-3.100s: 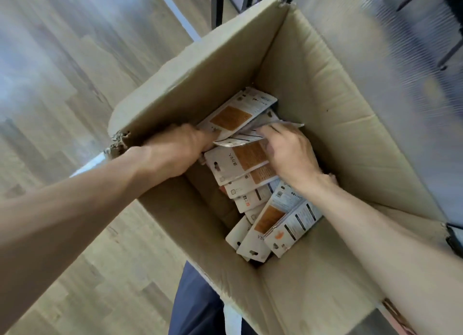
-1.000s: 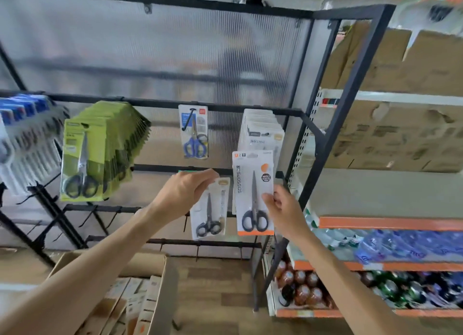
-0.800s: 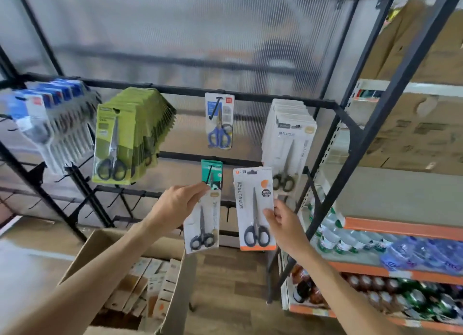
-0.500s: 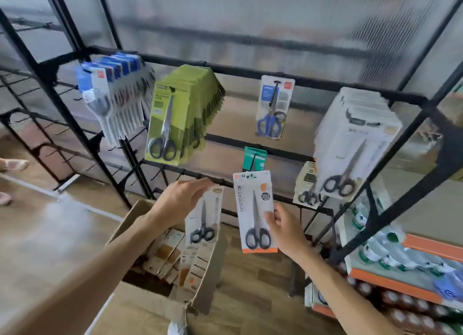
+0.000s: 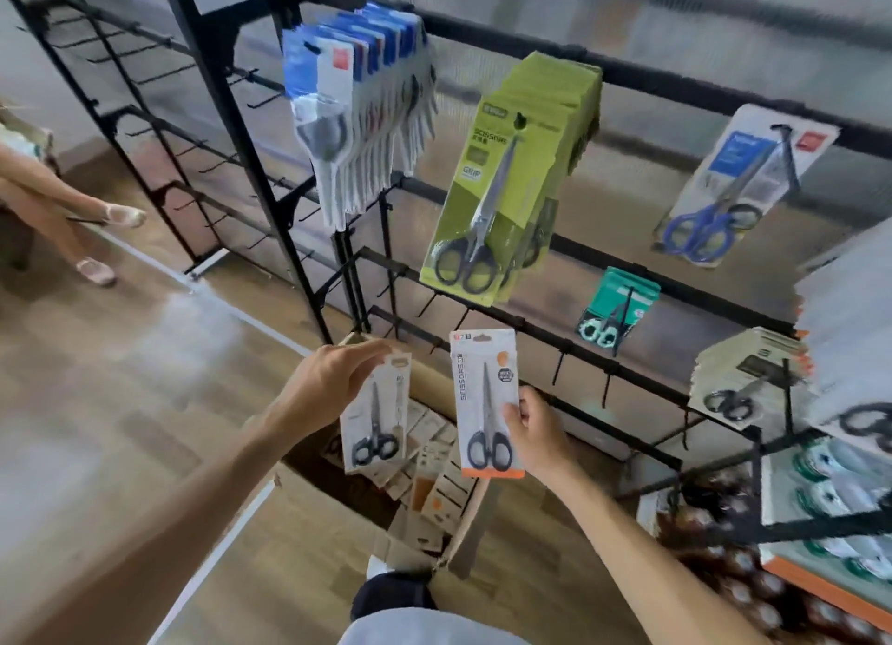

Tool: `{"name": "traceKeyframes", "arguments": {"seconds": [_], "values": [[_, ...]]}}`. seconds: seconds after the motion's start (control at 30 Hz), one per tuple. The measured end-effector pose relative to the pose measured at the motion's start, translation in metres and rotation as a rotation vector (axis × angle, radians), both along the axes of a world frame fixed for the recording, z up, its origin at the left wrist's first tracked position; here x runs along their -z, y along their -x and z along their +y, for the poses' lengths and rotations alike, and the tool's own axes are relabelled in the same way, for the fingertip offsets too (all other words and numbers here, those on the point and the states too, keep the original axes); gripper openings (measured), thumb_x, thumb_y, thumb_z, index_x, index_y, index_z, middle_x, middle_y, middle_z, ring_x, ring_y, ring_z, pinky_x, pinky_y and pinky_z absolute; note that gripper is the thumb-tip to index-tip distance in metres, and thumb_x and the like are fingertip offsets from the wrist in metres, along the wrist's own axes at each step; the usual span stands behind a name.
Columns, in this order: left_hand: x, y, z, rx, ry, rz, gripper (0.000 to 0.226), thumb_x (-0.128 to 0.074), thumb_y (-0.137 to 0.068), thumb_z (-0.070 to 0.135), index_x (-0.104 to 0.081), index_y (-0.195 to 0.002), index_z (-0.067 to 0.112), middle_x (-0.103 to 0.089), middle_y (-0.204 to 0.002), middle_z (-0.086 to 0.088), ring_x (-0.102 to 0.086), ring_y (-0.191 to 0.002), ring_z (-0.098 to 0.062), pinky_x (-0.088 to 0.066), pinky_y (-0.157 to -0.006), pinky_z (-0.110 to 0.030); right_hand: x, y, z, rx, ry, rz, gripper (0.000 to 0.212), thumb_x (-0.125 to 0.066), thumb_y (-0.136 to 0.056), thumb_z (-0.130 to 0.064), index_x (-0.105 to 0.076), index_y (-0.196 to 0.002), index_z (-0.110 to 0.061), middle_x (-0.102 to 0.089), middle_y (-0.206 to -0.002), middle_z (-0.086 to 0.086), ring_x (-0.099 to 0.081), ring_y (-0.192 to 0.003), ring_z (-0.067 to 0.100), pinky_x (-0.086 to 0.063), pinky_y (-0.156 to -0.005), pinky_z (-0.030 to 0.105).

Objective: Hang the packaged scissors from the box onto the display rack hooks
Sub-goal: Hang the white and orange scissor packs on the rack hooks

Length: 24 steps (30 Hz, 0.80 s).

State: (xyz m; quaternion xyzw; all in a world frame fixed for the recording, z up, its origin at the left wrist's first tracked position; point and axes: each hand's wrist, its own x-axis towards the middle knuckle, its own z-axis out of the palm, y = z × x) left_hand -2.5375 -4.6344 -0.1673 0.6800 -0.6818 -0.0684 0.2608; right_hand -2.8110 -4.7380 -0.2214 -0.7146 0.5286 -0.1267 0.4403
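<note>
Two packs in hand, neither yet on a hook.

Since half a second ago your view has swung left along the display rack (image 5: 622,373); bare hooks (image 5: 560,365) at frame centre now sit just above both packs, so hanging looks imminent. Your left hand (image 5: 323,383) pinches the small scissors pack (image 5: 374,425) by its top; your right hand (image 5: 536,434) grips the orange-trimmed scissors pack (image 5: 486,403) at its edge. One box (image 5: 425,487), lower centre, holds further packs, too jumbled to count.
</note>
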Motion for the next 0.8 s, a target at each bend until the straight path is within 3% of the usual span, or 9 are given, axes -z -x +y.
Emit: {"name": "traceKeyframes", "arguments": {"seconds": [0.07, 0.27, 0.37, 0.47, 0.53, 0.6, 0.67, 0.73, 0.8], "values": [[0.006, -0.017, -0.007, 0.02, 0.009, 0.021, 0.022, -0.062, -0.094, 0.01, -0.071, -0.114, 0.014, -0.075, -0.089, 0.0, -0.051, -0.067, 0.007, -0.033, -0.058, 0.007, 0.004, -0.017, 0.003, 0.027, -0.027, 0.022, 0.012, -0.046, -0.102, -0.025, -0.054, -0.11, -0.021, -0.067, -0.103, -0.001, -0.063, -0.084, 0.004, -0.051, -0.06, 0.024], [0.03, -0.051, -0.034, 0.015, -0.022, 0.098, 0.018, -0.063, -0.094, 0.007, -0.071, -0.109, 0.012, -0.075, -0.089, -0.003, -0.071, -0.073, -0.017, -0.042, -0.061, -0.011, -0.002, -0.051, -0.003, 0.128, -0.078, 0.054, 0.01, -0.046, -0.101, -0.012, -0.053, -0.108, -0.014, -0.061, -0.095, -0.006, -0.057, -0.08, 0.003, -0.04, -0.054, 0.007], [0.041, -0.071, -0.043, 0.005, -0.046, 0.137, 0.019, -0.061, -0.095, 0.009, -0.069, -0.112, 0.013, -0.075, -0.092, -0.003, -0.07, -0.077, -0.016, -0.035, -0.061, -0.004, -0.004, -0.074, -0.015, 0.157, -0.085, 0.044, 0.011, -0.048, -0.101, -0.013, -0.055, -0.107, -0.008, -0.065, -0.099, 0.003, -0.058, -0.081, 0.01, -0.042, -0.056, 0.009], [0.052, -0.087, -0.049, -0.006, -0.099, 0.164, 0.023, -0.056, -0.099, 0.016, -0.066, -0.119, 0.019, -0.074, -0.095, -0.004, -0.07, -0.078, -0.018, -0.05, -0.059, -0.02, -0.003, -0.096, -0.031, 0.165, -0.093, 0.008, 0.012, -0.049, -0.101, -0.014, -0.056, -0.107, -0.006, -0.067, -0.103, 0.008, -0.06, -0.082, 0.011, -0.043, -0.057, 0.009], [0.055, -0.093, -0.049, -0.018, -0.102, 0.173, 0.024, -0.055, -0.099, 0.015, -0.064, -0.121, 0.02, -0.074, -0.099, -0.003, -0.07, -0.08, -0.017, -0.056, -0.061, -0.026, 0.002, -0.107, -0.041, 0.192, -0.092, -0.028, 0.011, -0.05, -0.1, -0.015, -0.058, -0.103, -0.007, -0.07, -0.101, 0.009, -0.065, -0.086, 0.017, -0.052, -0.068, 0.019], [0.055, -0.095, -0.049, -0.04, -0.079, 0.19, 0.023, -0.059, -0.096, 0.009, -0.067, -0.117, 0.016, -0.075, -0.096, -0.002, -0.068, -0.074, -0.01, -0.048, -0.058, -0.009, 0.011, -0.115, -0.05, 0.218, -0.077, -0.049, 0.012, -0.052, -0.099, -0.018, -0.06, -0.094, -0.011, -0.071, -0.096, 0.016, -0.067, -0.095, 0.032, -0.056, -0.082, 0.043], [0.057, -0.095, -0.049, -0.065, -0.066, 0.209, 0.02, -0.062, -0.095, 0.006, -0.069, -0.112, 0.015, -0.074, -0.093, -0.001, -0.059, -0.069, -0.001, -0.039, -0.05, -0.001, 0.017, -0.118, -0.058, 0.241, -0.073, -0.077, 0.017, -0.053, -0.101, -0.019, -0.061, -0.086, -0.022, -0.071, -0.089, 0.006, -0.068, -0.099, 0.03, -0.055, -0.087, 0.048], [0.062, -0.095, -0.048, -0.077, -0.064, 0.235, 0.02, -0.06, -0.096, 0.008, -0.066, -0.111, 0.02, -0.074, -0.096, -0.001, -0.058, -0.072, 0.001, -0.04, -0.049, -0.004, 0.018, -0.12, -0.058, 0.236, -0.077, -0.135, 0.015, -0.053, -0.102, -0.017, -0.065, -0.098, -0.027, -0.072, -0.1, -0.001, -0.067, -0.105, 0.019, -0.054, -0.093, 0.041], [0.071, -0.097, -0.048, -0.081, -0.077, 0.24, 0.026, -0.057, -0.098, 0.013, -0.058, -0.116, 0.033, -0.073, -0.102, 0.0, -0.065, -0.077, -0.006, -0.047, -0.055, -0.012, 0.022, -0.117, -0.054, 0.251, -0.085, -0.172, 0.023, -0.053, -0.103, -0.015, -0.062, -0.123, -0.012, -0.07, -0.119, 0.004, -0.065, -0.115, 0.013, -0.053, -0.098, 0.036]]}}
